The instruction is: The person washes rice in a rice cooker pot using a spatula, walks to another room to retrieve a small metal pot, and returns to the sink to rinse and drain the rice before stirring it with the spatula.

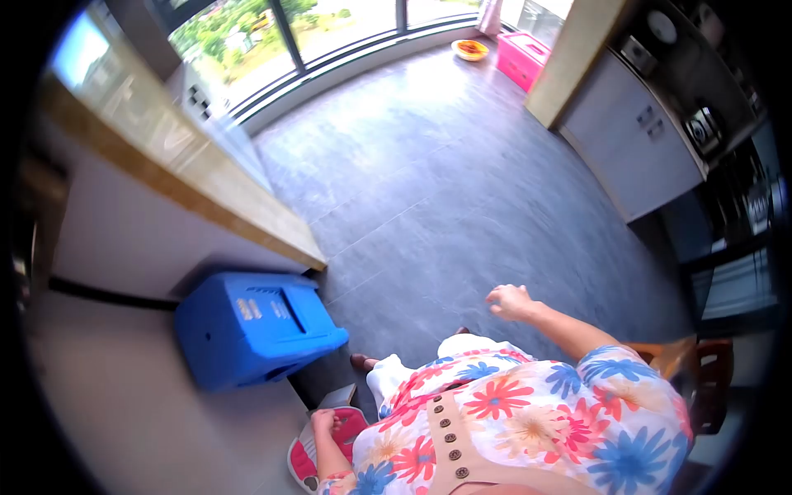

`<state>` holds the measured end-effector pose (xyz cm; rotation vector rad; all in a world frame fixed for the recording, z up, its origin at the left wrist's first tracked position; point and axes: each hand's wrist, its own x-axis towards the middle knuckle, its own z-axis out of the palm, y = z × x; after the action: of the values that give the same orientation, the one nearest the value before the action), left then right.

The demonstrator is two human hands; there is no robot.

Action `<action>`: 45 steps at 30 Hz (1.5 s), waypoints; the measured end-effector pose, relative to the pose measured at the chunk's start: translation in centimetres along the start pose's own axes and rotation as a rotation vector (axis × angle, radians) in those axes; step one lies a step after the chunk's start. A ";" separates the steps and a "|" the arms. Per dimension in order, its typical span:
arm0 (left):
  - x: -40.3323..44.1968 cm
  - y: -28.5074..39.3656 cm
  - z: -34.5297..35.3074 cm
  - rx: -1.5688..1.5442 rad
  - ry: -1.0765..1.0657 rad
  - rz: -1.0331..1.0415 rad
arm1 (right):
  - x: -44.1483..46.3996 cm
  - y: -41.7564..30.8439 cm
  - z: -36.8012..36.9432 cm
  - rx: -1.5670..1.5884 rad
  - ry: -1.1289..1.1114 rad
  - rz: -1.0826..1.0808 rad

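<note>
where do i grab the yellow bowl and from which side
By its rim, I'd say: take opposite edges of the yellow bowl, coming from the open floor on the near side. The window is behind it, the pink box close on the right. The bowl sits upright with reddish-orange contents, so keep it level.

Left hand (326, 421): from where I sit, I can't tell whether its fingers grip or only touch the flat, rounded red-and-white object (354, 420), which it partly covers.
Right hand (511, 302): palm hidden from me.
Brown shoes (361, 361): the right one almost wholly hidden by the white trousers (388, 375).
Blue boxy plastic bin (219, 334): pale label print too small for me to read.
Round yellow bowl (471, 58): I can't identify its orange-red contents.
Brown wooden chair (675, 360): partly behind the flowered sleeve (615, 363).
Dark shelving (755, 206): blurred, cut off by my lens's black rim.
</note>
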<state>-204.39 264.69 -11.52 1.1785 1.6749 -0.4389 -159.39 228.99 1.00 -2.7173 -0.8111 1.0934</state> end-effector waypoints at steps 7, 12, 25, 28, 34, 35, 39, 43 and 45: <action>-5.2 21.2 17.3 0.463 -0.126 0.422 | -9.9 18.5 0.2 0.316 0.292 0.314; -9.0 33.9 29.2 0.696 -0.166 0.680 | -11.9 24.3 0.2 0.540 0.396 0.418; -13.2 56.1 63.2 1.541 -0.165 0.712 | -17.7 44.2 -0.8 0.984 0.815 0.859; -18.4 60.3 76.6 1.737 -0.268 0.916 | -20.5 45.2 5.4 1.126 0.742 1.096; -33.7 56.3 98.7 1.444 -0.625 1.165 | -23.4 49.5 12.4 1.319 0.548 1.159; -36.2 53.7 101.0 1.408 -0.644 1.176 | -24.0 51.2 13.3 1.354 0.534 1.157; -41.1 47.7 110.1 1.604 -0.649 1.074 | -27.4 61.0 11.5 1.299 0.475 1.179; -45.7 43.8 117.0 1.860 -0.634 1.144 | -32.3 71.5 9.1 1.252 0.720 1.187; -48.6 42.8 120.3 1.745 -0.674 1.144 | -32.6 77.3 11.6 1.193 0.825 1.171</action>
<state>-104.51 171.53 -11.41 2.4282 -0.5007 -1.3573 -152.76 145.15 -9.37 -1.9405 1.2488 0.1506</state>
